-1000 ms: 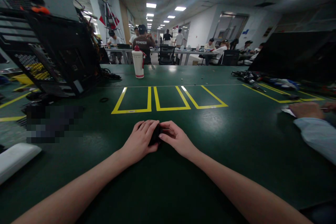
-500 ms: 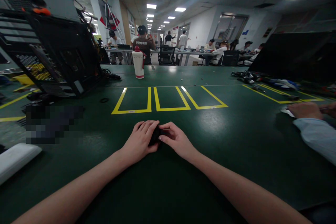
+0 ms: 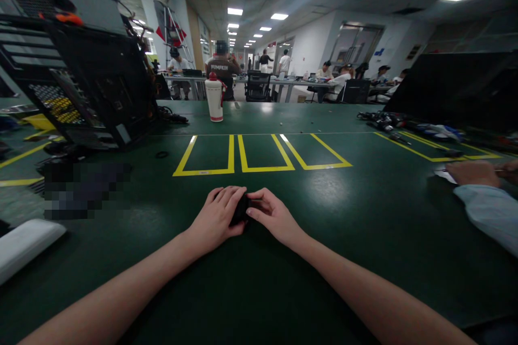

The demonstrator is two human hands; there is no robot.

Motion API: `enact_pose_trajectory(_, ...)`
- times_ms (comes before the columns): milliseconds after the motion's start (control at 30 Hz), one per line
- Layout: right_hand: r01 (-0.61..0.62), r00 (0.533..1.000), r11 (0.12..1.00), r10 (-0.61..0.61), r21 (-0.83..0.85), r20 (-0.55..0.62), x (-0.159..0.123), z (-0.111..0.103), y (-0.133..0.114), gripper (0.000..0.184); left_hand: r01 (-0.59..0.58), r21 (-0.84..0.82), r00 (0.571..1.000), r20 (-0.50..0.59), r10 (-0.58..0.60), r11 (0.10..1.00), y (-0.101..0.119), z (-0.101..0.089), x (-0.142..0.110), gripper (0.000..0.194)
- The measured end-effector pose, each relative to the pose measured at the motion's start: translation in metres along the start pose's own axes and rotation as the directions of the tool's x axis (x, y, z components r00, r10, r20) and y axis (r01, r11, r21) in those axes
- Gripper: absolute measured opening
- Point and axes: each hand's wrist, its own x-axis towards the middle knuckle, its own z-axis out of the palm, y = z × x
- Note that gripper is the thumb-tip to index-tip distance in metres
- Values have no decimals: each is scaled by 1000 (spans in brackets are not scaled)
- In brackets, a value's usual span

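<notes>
A small black object (image 3: 240,210) rests low over the green table (image 3: 259,291), right in front of me. My left hand (image 3: 219,212) is wrapped over its top and left side, thumb along the near edge. From the right, the bent fingers and thumb of my right hand (image 3: 277,216) pinch at its right side. Most of the object is covered by my fingers, so its exact kind cannot be made out.
Yellow tape frames (image 3: 267,169) lie beyond my hands, with a white cup (image 3: 214,99) behind them. An open black computer case (image 3: 101,91) stands left, near a black ring (image 3: 162,154) and a white block (image 3: 30,245). At right is a co-worker's sleeved arm (image 3: 485,205).
Both hands keep nearly the same hold on the black object. The whole view has shifted very slightly.
</notes>
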Motion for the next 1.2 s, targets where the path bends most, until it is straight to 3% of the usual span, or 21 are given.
enact_pose_trajectory(200,-68,998,996,68,-63,3,-1,-2,-6,35,3,3,1000,14,-3,1000,0,-2,0,61)
enact_pose_trajectory(367,2,1000,999,-1,-45,20,-2,0,-5,29,3,4,1000,-12,-2,1000,0,0,-1,62)
enact_pose_trajectory(500,-11,1000,1000,11,-19,12,-1,1,-2,22,1,3,1000,-10,-1,1000,-1,1,-1,62)
enact_pose_trajectory(700,-48,999,996,49,-69,11,0,-2,-2,38,-4,16,1000,-25,5,1000,-3,6,0,63)
enact_pose_trajectory(867,12,1000,998,-10,-69,28,-2,-1,-2,33,-3,15,1000,-21,3,1000,-2,3,0,63)
enact_pose_trajectory(1033,-26,999,999,27,-35,32,-2,0,-3,23,7,4,1000,-8,-7,1000,0,-1,-1,61)
enact_pose_trajectory(1200,-32,999,997,32,-73,2,0,-1,-3,36,-1,0,1000,-22,1,1000,-2,2,-1,63)
